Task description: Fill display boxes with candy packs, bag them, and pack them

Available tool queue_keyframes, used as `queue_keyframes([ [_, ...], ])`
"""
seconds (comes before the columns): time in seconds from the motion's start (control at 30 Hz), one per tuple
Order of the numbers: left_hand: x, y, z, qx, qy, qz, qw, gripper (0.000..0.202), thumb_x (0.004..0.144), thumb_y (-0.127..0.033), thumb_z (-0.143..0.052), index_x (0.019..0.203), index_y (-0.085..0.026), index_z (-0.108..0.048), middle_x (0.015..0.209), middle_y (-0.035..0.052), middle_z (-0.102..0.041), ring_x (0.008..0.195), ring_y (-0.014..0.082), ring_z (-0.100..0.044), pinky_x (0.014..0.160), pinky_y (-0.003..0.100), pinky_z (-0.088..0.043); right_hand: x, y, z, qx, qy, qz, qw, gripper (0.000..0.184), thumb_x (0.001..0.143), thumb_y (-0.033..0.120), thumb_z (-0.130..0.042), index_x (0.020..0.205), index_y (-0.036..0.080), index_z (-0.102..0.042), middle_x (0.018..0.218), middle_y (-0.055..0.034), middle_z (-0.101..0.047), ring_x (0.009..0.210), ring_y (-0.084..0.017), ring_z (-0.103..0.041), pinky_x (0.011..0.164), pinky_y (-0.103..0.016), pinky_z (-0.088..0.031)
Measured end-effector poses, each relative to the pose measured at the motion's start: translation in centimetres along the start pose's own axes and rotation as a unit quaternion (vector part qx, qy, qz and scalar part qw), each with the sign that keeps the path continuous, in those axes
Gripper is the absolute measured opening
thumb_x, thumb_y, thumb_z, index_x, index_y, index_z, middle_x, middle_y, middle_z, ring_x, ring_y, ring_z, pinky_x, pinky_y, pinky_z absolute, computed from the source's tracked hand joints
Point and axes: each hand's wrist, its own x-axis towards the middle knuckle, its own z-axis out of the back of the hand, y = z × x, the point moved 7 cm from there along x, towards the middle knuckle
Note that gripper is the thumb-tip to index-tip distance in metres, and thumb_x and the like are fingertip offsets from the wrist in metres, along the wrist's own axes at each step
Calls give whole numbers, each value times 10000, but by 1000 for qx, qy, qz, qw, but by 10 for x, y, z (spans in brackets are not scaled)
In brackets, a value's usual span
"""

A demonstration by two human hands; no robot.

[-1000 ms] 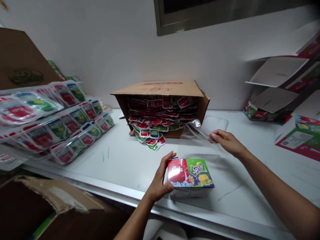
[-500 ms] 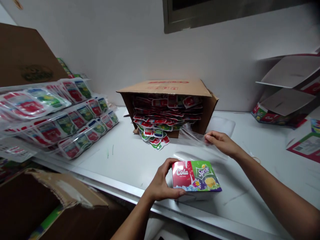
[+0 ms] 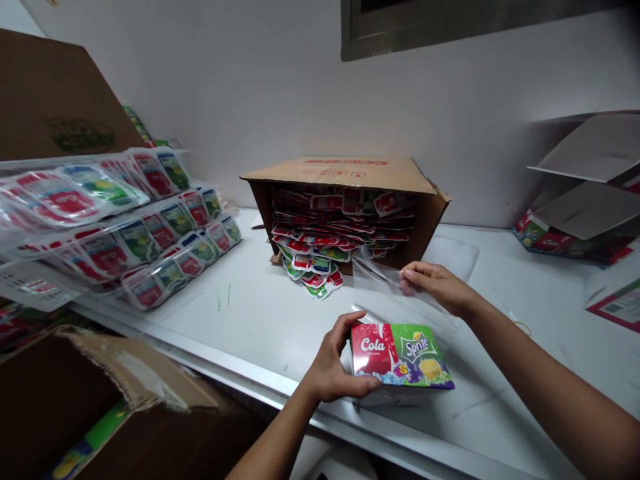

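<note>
A small printed box (image 3: 400, 357), red with "Cola" and green with "Sprite", sits at the table's front edge. My left hand (image 3: 340, 370) grips its left end, thumb along the near side and fingers over the far side. My right hand (image 3: 433, 283) is closed in a pinch on a clear plastic film (image 3: 383, 273) beyond the box. This film stretches from the fingers toward the open carton and down behind the box; whether it wraps the box I cannot tell.
An open cardboard carton (image 3: 345, 171) on its side spills several red and green sachets (image 3: 317, 270). Clear packs of sachets (image 3: 150, 233) are stacked left. Open display boxes (image 3: 565, 207) stand at the right. Below the table edge, front left, is a torn carton (image 3: 150, 373).
My right hand has shifted slightly left with the film, relative to the table. My left hand still grips the box in the same place. The whole view has swung a little.
</note>
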Motion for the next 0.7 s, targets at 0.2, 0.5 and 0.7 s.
queue_keyframes([
  [0.2, 0, 1, -1, -4, 35, 5, 999, 1024, 495, -556, -864, 1355, -207, -430, 1251, 128, -520, 1125, 339, -529, 975, 423, -418, 3, -10, -2, 26, 2, -19, 999, 414, 713, 568, -729, 817, 184, -614, 749, -18, -664, 661, -144, -579, 702, -310, -453],
  [0.5, 12, -2, 5, -47, 10, -32, 998, 844, 765, -764, -483, 1376, -183, -433, 1271, 150, -555, 1200, 360, -493, 1032, 486, -353, 4, -11, -4, 13, 18, -15, 1000, 411, 739, 565, -708, 838, 178, -613, 763, -24, -659, 675, -146, -580, 705, -306, -446],
  [0.7, 17, 2, 5, -88, -46, -48, 994, 812, 795, -773, -403, 1329, -166, -486, 1231, 159, -603, 1150, 342, -551, 995, 485, -392, 5, -5, -1, -11, 17, -4, 1000, 424, 740, 589, -686, 835, 183, -609, 747, -22, -650, 669, -146, -549, 676, -291, -422],
])
